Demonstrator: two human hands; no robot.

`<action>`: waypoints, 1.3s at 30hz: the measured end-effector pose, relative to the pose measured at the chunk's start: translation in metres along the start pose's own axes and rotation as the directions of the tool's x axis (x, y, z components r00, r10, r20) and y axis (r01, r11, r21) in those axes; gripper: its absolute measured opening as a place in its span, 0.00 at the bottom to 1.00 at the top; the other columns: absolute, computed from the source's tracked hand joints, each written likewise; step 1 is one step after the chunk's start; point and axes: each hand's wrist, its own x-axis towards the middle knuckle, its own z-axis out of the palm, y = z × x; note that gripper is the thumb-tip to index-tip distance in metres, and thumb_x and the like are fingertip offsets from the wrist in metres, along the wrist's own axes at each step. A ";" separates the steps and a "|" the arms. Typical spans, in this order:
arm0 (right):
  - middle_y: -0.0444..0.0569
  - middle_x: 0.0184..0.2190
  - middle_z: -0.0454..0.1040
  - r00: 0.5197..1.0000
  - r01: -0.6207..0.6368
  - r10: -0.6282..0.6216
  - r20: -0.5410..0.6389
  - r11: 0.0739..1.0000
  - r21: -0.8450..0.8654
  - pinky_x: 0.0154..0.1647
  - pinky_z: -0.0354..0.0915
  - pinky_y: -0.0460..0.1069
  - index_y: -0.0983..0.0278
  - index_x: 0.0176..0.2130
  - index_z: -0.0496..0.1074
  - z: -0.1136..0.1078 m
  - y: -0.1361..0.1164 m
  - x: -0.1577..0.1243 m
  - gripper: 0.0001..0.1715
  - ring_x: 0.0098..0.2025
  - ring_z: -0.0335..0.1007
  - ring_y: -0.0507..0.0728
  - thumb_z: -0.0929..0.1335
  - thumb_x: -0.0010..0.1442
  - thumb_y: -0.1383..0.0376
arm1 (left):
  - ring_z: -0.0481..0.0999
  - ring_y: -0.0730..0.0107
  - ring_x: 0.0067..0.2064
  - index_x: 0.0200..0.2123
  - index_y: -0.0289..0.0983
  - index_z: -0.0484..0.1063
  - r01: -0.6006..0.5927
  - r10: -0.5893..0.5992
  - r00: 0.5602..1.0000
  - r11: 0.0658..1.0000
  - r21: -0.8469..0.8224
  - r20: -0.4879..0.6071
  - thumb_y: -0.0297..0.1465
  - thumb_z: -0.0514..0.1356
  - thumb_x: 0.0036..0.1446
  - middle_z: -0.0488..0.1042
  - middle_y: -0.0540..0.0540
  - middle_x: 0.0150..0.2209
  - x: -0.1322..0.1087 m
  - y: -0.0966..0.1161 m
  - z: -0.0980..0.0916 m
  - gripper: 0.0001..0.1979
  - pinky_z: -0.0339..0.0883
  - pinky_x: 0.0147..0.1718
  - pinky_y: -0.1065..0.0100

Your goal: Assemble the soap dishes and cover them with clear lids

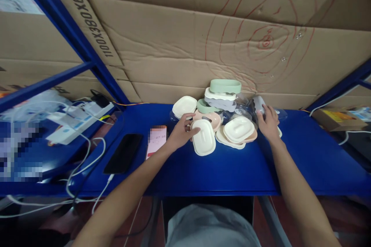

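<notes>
A heap of oval plastic soap dishes in cream, pink, green and grey (223,102) lies at the back of the blue shelf (237,170). My left hand (182,133) rests with curled fingers against a cream dish (203,137) at the heap's left front. My right hand (268,122) reaches into the heap's right side, its fingers closed round a grey piece (259,104) among clear plastic wrap. Another cream dish (238,129) sits between the two hands.
A lit phone (157,141) and a dark phone (123,153) lie left of the heap. White cables and a power strip (78,121) crowd the far left. Cardboard sheets (203,38) back the shelf. Blue rack posts rise at both sides.
</notes>
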 end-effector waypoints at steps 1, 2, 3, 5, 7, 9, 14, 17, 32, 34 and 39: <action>0.67 0.67 0.68 1.000 0.005 -0.005 0.006 1.000 0.000 0.67 0.59 0.73 0.64 0.66 0.70 -0.001 0.002 0.001 0.42 0.69 0.63 0.75 0.58 0.70 0.40 | 0.77 0.69 0.33 0.61 0.41 0.64 0.021 -0.021 1.000 0.998 -0.061 -0.006 0.41 0.73 0.54 0.76 0.48 0.41 -0.001 0.004 0.001 0.35 0.71 0.30 0.69; 0.69 0.63 0.72 1.000 0.016 -0.017 0.014 1.000 0.000 0.65 0.62 0.72 0.66 0.64 0.72 -0.002 0.004 0.003 0.42 0.66 0.67 0.74 0.58 0.69 0.40 | 0.78 0.68 0.36 0.60 0.41 0.65 0.042 -0.043 0.999 0.992 -0.118 -0.010 0.41 0.74 0.53 0.77 0.47 0.43 -0.002 0.009 0.002 0.35 0.73 0.32 0.69; 0.69 0.59 0.75 0.999 0.030 -0.030 0.026 1.000 0.002 0.63 0.64 0.70 0.68 0.62 0.73 -0.003 0.004 0.004 0.42 0.62 0.70 0.74 0.58 0.69 0.40 | 0.78 0.67 0.39 0.59 0.41 0.65 0.061 -0.064 0.998 0.984 -0.166 -0.010 0.41 0.74 0.52 0.77 0.46 0.45 -0.004 0.015 0.003 0.35 0.74 0.34 0.68; 0.69 0.54 0.79 0.997 0.058 -0.058 0.041 0.998 0.006 0.61 0.66 0.70 0.70 0.60 0.74 -0.005 0.003 0.008 0.42 0.58 0.74 0.74 0.59 0.69 0.41 | 0.79 0.64 0.43 0.58 0.41 0.66 0.105 -0.104 0.994 0.968 -0.228 0.016 0.40 0.76 0.51 0.77 0.44 0.48 -0.013 0.026 0.006 0.35 0.77 0.38 0.65; 0.70 0.56 0.78 0.996 0.080 -0.080 0.031 0.997 0.007 0.63 0.64 0.72 0.70 0.61 0.73 -0.012 -0.002 0.012 0.42 0.60 0.73 0.75 0.59 0.69 0.41 | 0.79 0.61 0.46 0.59 0.42 0.65 0.156 -0.146 0.988 0.950 -0.271 0.056 0.39 0.77 0.50 0.76 0.43 0.51 -0.030 0.035 0.010 0.37 0.79 0.41 0.61; 0.69 0.60 0.76 0.992 0.124 -0.124 -0.007 0.992 0.010 0.65 0.61 0.74 0.69 0.64 0.71 -0.025 -0.012 0.013 0.40 0.63 0.70 0.76 0.60 0.71 0.43 | 0.80 0.61 0.46 0.62 0.44 0.62 0.192 -0.181 0.981 0.935 -0.298 0.064 0.39 0.77 0.51 0.75 0.43 0.54 -0.055 0.038 0.016 0.40 0.80 0.42 0.60; 0.60 0.60 0.76 0.928 0.371 -0.373 -0.023 0.912 0.176 0.66 0.65 0.67 0.60 0.65 0.70 -0.074 -0.054 -0.043 0.25 0.64 0.71 0.68 0.63 0.75 0.54 | 0.81 0.61 0.49 0.66 0.48 0.53 0.153 -0.189 0.975 0.952 -0.265 -0.119 0.39 0.74 0.56 0.74 0.44 0.55 -0.123 0.012 0.037 0.42 0.80 0.47 0.59; 0.54 0.62 0.76 0.774 0.521 -0.593 0.223 0.796 0.308 0.65 0.67 0.66 0.54 0.65 0.70 -0.093 -0.075 -0.108 0.24 0.64 0.72 0.67 0.67 0.72 0.57 | 0.80 0.57 0.56 0.69 0.51 0.51 0.117 -0.143 0.971 0.983 -0.138 -0.193 0.39 0.70 0.62 0.68 0.41 0.62 -0.146 -0.011 0.049 0.40 0.80 0.52 0.53; 0.50 0.68 0.70 0.793 0.453 -0.541 0.280 0.831 0.322 0.62 0.72 0.70 0.46 0.71 0.64 -0.081 -0.079 -0.174 0.32 0.67 0.69 0.70 0.66 0.72 0.64 | 0.79 0.52 0.58 0.54 0.44 0.78 -0.281 0.357 0.930 0.541 0.792 0.086 0.29 0.60 0.72 0.77 0.39 0.60 -0.159 -0.025 0.065 0.11 0.73 0.55 0.47; 0.50 0.67 0.70 0.799 0.460 -0.551 0.243 0.819 0.343 0.61 0.72 0.69 0.45 0.71 0.63 -0.082 -0.078 -0.171 0.33 0.67 0.70 0.69 0.65 0.72 0.65 | 0.79 0.54 0.58 0.57 0.45 0.76 -0.356 0.344 0.921 0.549 0.756 0.184 0.30 0.59 0.72 0.78 0.41 0.60 -0.162 -0.020 0.068 0.13 0.74 0.54 0.51; 0.52 0.64 0.74 0.799 0.531 -0.588 0.123 0.787 0.315 0.62 0.70 0.69 0.48 0.69 0.67 -0.092 -0.078 -0.116 0.30 0.65 0.71 0.69 0.67 0.72 0.65 | 0.77 0.53 0.60 0.58 0.45 0.75 -0.474 0.346 0.877 0.515 0.714 0.333 0.30 0.61 0.71 0.75 0.40 0.63 -0.154 -0.012 0.068 0.15 0.72 0.58 0.50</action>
